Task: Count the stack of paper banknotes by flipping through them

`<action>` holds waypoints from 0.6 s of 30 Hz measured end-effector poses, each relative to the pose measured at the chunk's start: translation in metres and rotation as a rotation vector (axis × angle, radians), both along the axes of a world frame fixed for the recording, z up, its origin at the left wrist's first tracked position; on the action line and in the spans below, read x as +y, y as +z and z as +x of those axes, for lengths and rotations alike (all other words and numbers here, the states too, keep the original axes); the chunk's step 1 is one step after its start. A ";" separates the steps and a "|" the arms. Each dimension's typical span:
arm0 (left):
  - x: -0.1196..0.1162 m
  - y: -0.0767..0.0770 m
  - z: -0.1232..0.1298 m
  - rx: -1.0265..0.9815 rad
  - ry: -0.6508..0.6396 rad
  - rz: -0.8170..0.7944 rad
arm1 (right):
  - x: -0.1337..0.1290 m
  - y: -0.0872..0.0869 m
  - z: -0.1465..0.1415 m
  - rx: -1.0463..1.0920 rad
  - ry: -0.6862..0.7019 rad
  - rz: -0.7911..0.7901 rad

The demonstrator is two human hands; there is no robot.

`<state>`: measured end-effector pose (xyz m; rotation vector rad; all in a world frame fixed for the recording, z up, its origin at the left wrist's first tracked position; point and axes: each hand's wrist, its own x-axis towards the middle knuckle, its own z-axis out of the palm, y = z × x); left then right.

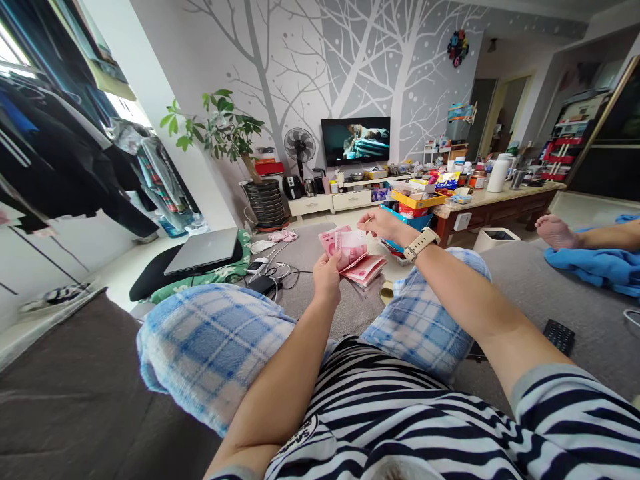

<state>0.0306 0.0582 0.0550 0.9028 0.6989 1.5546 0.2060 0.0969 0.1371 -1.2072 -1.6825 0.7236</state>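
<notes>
Several pink-red banknotes (pixel 349 245) are fanned out in my left hand (pixel 327 277), whose thumb presses on them from the front. My right hand (pixel 389 225), with a pale watch (pixel 421 245) on its wrist, is raised just right of the notes, fingertips pinched together. Whether anything thin is between those fingertips is too small to tell. Just below the fan shows a thicker stack of red banknotes (pixel 367 269); I cannot tell if it touches my left hand. A beige roll (pixel 387 292) stands by my right knee.
I sit on a grey sofa (pixel 300 308). A laptop (pixel 203 252) on a cushion and tangled cables (pixel 280 268) are at the left. A black keyboard (pixel 559 337) lies right. Another person's bare foot (pixel 556 233) rests farther right. Ahead stands a cluttered table (pixel 525 193).
</notes>
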 end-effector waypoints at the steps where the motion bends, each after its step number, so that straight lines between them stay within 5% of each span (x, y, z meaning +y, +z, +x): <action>1: 0.000 0.000 0.000 0.000 -0.003 0.010 | 0.000 0.000 -0.001 -0.002 0.015 0.003; 18: 0.003 -0.002 0.001 -0.005 0.029 0.025 | -0.005 0.001 0.001 -0.054 0.125 -0.024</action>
